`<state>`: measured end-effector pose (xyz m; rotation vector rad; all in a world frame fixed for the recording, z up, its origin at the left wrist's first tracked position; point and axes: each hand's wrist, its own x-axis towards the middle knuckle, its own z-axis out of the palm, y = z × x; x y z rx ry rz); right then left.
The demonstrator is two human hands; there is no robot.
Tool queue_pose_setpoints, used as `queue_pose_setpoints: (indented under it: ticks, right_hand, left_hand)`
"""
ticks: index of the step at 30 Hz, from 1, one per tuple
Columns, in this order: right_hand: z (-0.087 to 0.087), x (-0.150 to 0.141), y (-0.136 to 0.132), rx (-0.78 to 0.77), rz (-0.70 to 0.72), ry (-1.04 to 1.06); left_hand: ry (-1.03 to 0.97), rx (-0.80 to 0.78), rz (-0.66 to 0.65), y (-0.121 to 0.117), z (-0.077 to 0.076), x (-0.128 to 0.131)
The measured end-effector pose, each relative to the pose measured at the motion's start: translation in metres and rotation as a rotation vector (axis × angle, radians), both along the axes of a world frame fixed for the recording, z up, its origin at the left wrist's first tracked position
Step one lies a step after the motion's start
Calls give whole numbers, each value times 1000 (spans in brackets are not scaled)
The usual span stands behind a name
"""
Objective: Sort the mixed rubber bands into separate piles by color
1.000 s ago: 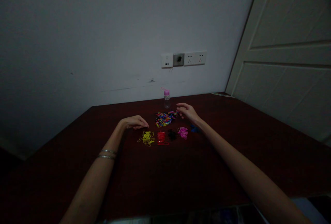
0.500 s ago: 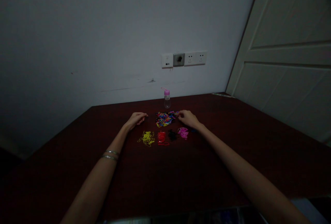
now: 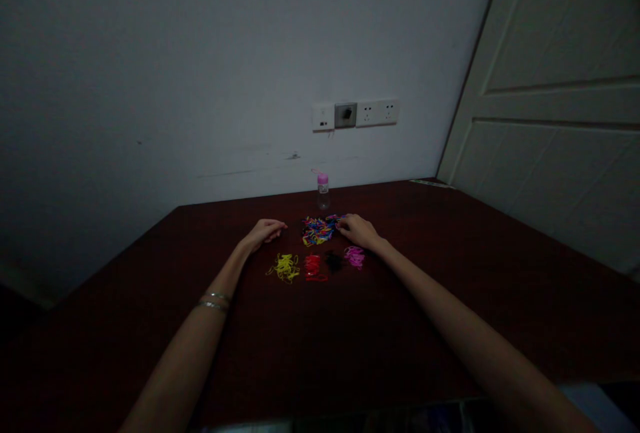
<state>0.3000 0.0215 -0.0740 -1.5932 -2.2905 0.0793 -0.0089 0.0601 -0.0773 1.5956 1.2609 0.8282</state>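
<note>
A mixed heap of small, thin, loop-shaped pieces (image 3: 317, 231) in many colours lies between my hands. My right hand (image 3: 359, 229) rests at the heap's right edge, fingers pinched against it; what is between them is too small to make out. To the left of the heap, my left hand (image 3: 264, 233) lies on the table with its fingers curled in, and I cannot make out what the fingertips hold. Nearer to me sit sorted groups of similar pieces: yellow (image 3: 285, 267), red (image 3: 314, 266), black (image 3: 333, 260) and pink (image 3: 354, 257).
A small clear bottle (image 3: 323, 201) with a pink cap stands behind the heap. The dark red-brown table (image 3: 320, 339) reaches the wall, where a row of sockets (image 3: 356, 115) is mounted. A pale panelled door (image 3: 550, 153) is at the right.
My right hand has shifted slightly left, further into the heap's edge. Blue pieces seen beside the right wrist earlier are now hidden. My left hand has barely moved.
</note>
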Motion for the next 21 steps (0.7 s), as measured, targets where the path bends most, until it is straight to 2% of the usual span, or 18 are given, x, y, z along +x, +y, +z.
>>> queue_pose_setpoints:
  ticks: [12,18,21]
  right_hand:
    - [-3,0,1,25,30,43]
    - [0,14,7,122,34,318]
    - [7,23,8,192,119,534]
  left_hand:
    - [33,6,-10,-2,1,2]
    - [51,1,1,-4,4,5]
    - [58,3,6,-5,5,6]
